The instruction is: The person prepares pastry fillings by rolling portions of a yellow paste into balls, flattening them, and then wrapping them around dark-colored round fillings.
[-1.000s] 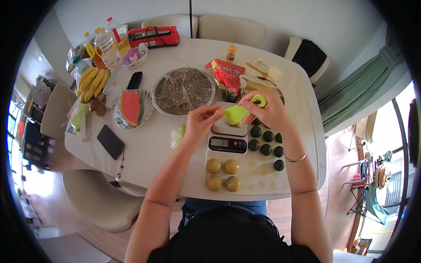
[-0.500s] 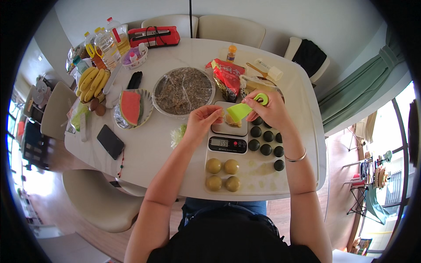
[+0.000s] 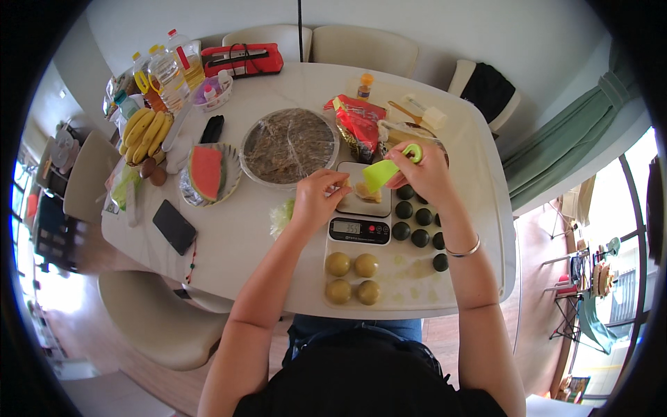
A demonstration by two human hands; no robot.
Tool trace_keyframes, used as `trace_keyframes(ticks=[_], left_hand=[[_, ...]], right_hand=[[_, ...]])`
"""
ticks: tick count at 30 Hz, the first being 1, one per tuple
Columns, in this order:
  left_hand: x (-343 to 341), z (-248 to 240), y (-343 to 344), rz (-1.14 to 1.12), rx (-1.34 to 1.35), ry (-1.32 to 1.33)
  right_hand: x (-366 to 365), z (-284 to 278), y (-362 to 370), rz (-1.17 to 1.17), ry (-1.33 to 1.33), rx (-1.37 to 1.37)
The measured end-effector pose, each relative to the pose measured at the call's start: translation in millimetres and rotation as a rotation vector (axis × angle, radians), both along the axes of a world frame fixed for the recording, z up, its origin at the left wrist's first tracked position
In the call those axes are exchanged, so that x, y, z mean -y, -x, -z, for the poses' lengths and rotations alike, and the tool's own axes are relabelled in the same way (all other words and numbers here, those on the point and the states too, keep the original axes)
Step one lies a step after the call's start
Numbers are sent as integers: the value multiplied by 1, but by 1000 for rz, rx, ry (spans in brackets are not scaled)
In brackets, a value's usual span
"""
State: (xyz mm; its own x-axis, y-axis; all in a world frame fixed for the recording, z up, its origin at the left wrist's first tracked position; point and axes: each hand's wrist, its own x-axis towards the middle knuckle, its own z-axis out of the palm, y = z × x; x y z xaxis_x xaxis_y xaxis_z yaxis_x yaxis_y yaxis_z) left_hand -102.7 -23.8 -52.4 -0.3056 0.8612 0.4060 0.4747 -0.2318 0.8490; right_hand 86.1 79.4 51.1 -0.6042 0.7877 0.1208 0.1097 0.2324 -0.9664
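Note:
My right hand (image 3: 422, 175) grips a lime-green scraper (image 3: 382, 174) by its looped handle. The blade is tilted down over the kitchen scale (image 3: 358, 231), against or just above a yellowish lump of dough (image 3: 367, 193) on its plate. Left of the plate, the fingers of my left hand (image 3: 318, 200) are pinched together. What they hold, if anything, is too small to make out. Several dark green balls (image 3: 420, 238) lie right of the scale, some partly hidden by my right forearm. Several yellow-green balls (image 3: 353, 278) sit in front of it on a pale board (image 3: 417, 307).
A wide plastic-covered bowl of dark filling (image 3: 290, 146) stands beyond my left hand, beside a red bag (image 3: 358, 121). Watermelon (image 3: 206, 172), bananas (image 3: 146, 135), a phone (image 3: 174, 226) and oil bottles (image 3: 167, 73) occupy the table's left side. A crumpled clear bag (image 3: 281, 217) lies near my left wrist.
My left hand has shifted slightly to the left and down, and the scraper has tipped a little over the dough. The dough stays on the scale.

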Motion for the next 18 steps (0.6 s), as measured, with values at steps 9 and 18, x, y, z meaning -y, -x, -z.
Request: trace_keyframes(ticks=[9, 18], left_hand=[[-6, 18, -5, -33, -297, -83], [-10, 21, -4, -16, -294, -136]], right_hand=[[-10, 8, 28, 64, 39, 72], [-22, 18, 32, 103, 135, 62]])
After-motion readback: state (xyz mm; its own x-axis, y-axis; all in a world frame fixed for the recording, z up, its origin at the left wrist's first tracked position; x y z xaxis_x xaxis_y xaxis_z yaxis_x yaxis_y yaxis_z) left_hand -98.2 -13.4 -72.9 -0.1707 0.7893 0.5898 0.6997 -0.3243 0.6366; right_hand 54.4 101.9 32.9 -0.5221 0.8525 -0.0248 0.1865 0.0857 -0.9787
